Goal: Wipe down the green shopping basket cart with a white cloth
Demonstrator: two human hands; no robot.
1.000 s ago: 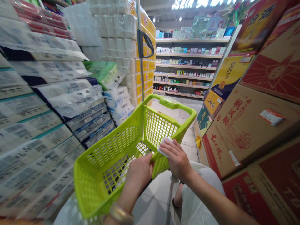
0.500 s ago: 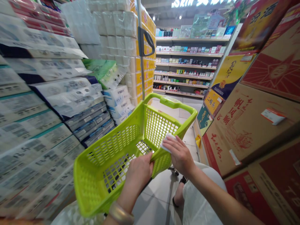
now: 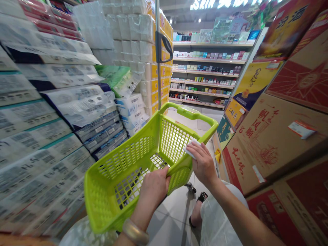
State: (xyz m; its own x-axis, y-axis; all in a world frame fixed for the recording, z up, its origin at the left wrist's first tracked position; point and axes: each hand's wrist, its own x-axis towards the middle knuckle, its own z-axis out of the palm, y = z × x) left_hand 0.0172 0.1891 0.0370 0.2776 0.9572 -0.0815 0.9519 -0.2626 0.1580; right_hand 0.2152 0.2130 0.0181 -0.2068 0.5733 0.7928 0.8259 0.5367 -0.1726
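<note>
Bracelet [image 3: 135,231], gold-toned, sits on L wrist at bottom, nearest the camera; L hand [image 3: 155,186] grips the near rim of a green cart [image 3: 93,191] approx midway along, fingers curled round it, tips hidden. R hand [image 3: 204,163] is farther up the same rim, toward the handle end, fingers narrow & side by side, holding a white wad [image 3: 190,153] (cloth or paper, can't tell) against it. Cart has perforated walls & grid base, btwn the person & stacked white packs [image 3: 53,141] on L. Below R forearm: pale clothing [image 3: 217,212], foot [image 3: 196,211] in dark sandal on tiled floor [image 3: 170,218], wheel [image 3: 190,188] near it. On R, cartons [image 3: 271,136], brown & red w/ Chinese lettering, piled up. Beyond cart's handle [image 3: 193,114], metal pole [image 3: 159,78] w/ dark grip stands upright in front of tall plastic-wrapped stack [image 3: 133,44]. Farther back, shelves [image 3: 208,73] carry rows of small boxes & bottles; lit sign [image 3: 230,4] above reads "Skin", rest partly cut off
</note>
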